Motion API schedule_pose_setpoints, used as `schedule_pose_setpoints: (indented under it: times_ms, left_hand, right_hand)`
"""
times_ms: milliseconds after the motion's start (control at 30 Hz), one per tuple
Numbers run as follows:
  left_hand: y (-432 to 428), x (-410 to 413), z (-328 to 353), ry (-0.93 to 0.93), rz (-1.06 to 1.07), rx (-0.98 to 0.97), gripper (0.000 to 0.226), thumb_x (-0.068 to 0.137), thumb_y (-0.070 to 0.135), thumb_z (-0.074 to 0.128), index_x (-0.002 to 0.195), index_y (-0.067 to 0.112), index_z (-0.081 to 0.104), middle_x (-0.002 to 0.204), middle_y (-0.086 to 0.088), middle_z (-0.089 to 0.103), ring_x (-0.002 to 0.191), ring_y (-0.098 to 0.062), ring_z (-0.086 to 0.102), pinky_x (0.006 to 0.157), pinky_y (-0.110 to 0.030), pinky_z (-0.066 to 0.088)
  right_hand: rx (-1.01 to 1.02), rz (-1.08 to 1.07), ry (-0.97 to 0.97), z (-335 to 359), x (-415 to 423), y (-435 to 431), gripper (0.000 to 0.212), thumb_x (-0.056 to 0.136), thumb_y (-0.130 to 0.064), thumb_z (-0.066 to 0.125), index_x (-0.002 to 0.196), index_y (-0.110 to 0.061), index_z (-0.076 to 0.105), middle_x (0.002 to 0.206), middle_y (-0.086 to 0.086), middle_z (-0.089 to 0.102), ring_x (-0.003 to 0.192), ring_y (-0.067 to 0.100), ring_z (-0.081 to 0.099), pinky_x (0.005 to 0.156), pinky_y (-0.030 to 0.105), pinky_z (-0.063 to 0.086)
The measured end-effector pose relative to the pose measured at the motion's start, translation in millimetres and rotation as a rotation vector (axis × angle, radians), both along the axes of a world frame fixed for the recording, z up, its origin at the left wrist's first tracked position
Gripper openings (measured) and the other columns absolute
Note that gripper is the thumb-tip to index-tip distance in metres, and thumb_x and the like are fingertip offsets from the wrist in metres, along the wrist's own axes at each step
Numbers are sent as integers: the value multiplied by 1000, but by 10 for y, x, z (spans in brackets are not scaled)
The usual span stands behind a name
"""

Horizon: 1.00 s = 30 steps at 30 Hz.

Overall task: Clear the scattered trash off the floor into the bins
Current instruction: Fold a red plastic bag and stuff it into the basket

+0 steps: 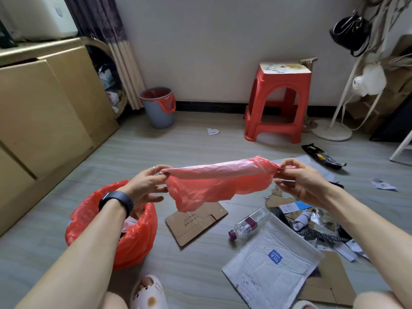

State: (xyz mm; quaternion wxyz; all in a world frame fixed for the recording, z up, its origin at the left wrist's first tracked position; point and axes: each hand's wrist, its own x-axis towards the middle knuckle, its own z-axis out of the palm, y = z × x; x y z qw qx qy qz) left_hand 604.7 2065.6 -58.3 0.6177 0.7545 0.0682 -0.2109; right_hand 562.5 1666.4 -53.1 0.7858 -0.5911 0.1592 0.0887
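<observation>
A thin red plastic bag (219,182) is stretched out flat between both hands above the floor. My left hand (148,184) pinches its left end and my right hand (298,179) pinches its right end. Below my left forearm stands a bin lined with a red bag (138,239), with trash inside. A second grey bin with a red liner (159,108) stands by the far wall. On the floor lie a flattened cardboard piece (196,224), a clear plastic bottle (247,224), a white padded mailer (272,266), a black wrapper (321,156) and several paper scraps (307,217).
A red plastic stool (278,101) stands against the far wall. Large cardboard sheets (44,121) lean along the left side. A white coat stand base (332,130) sits at the right. A small paper scrap (213,131) lies near the stool. My slippered foot (149,293) is at the bottom.
</observation>
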Motion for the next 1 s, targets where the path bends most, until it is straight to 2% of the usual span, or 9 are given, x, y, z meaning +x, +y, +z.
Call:
schedule_pose_setpoints:
  times_ms: [133, 233, 300, 400, 500, 567, 700, 867, 1000]
  left_hand:
    - [-31, 0, -5, -19, -38, 27, 18, 99, 19, 54, 97, 33, 65, 78, -2, 60, 64, -15, 55, 52, -23, 34]
    - [-89, -8, 55, -23, -22, -61, 13, 86, 20, 64, 97, 29, 65, 78, -1, 64, 67, -16, 61, 61, -29, 48]
    - [-102, -28, 104, -10, -46, -90, 32, 71, 28, 75, 102, 25, 67, 88, -1, 71, 81, -19, 67, 72, -37, 55]
    - [-69, -29, 101, -34, -52, -74, 52, 57, 33, 88, 104, 24, 68, 93, -1, 73, 90, -23, 68, 80, -44, 56]
    - [-42, -14, 83, -38, -32, -105, 30, 82, 14, 73, 109, 19, 62, 94, -9, 70, 85, -31, 68, 74, -51, 58]
    - [-86, -22, 85, -32, -34, -139, 22, 93, 5, 59, 110, 18, 58, 88, -11, 67, 70, -31, 69, 59, -45, 59]
    - [-120, -29, 46, -46, 41, -172, 28, 94, -5, 50, 103, 21, 56, 74, -5, 63, 47, -15, 62, 39, -27, 50]
    - [-4, 85, 67, -159, 182, -378, 24, 82, -5, 59, 80, 19, 59, 67, -8, 63, 51, -15, 62, 50, -24, 55]
    - [7, 117, 37, -146, 164, -420, 16, 76, 7, 67, 65, 18, 68, 64, -5, 65, 50, -14, 61, 49, -23, 53]
  right_hand:
    - [1, 30, -21, 1, -3, 24, 14, 85, -10, 69, 87, -15, 56, 84, 12, 68, 68, 21, 66, 59, 28, 59]
    - [-42, -19, -53, 12, 19, 77, 30, 68, -10, 78, 81, -17, 52, 79, 9, 65, 61, 15, 64, 54, 24, 57]
    - [-10, -56, -71, 36, 30, 68, 36, 66, -6, 77, 95, -13, 57, 82, 10, 65, 59, 14, 63, 53, 23, 57]
    - [-38, 55, -47, 65, -7, 10, 45, 71, -10, 77, 116, -7, 69, 98, 12, 70, 80, 19, 67, 73, 29, 60]
    - [-83, 197, -11, 35, -63, 15, 36, 81, -16, 72, 116, -18, 71, 113, 9, 72, 103, 35, 68, 94, 48, 54]
    - [2, 208, -35, 30, -54, 66, 33, 85, -14, 67, 119, -14, 68, 108, 12, 72, 97, 37, 70, 85, 47, 59]
    - [14, 180, -84, 75, -22, 140, 30, 86, -7, 63, 116, -7, 65, 90, 12, 71, 75, 21, 70, 66, 31, 62]
    - [24, 111, -80, 31, -25, 74, 35, 90, 15, 48, 107, -6, 70, 88, 11, 74, 73, 15, 71, 62, 23, 59]
    - [-32, -27, -111, 35, 50, 73, 38, 90, 18, 42, 98, -5, 71, 92, 14, 70, 76, 18, 67, 65, 21, 60]
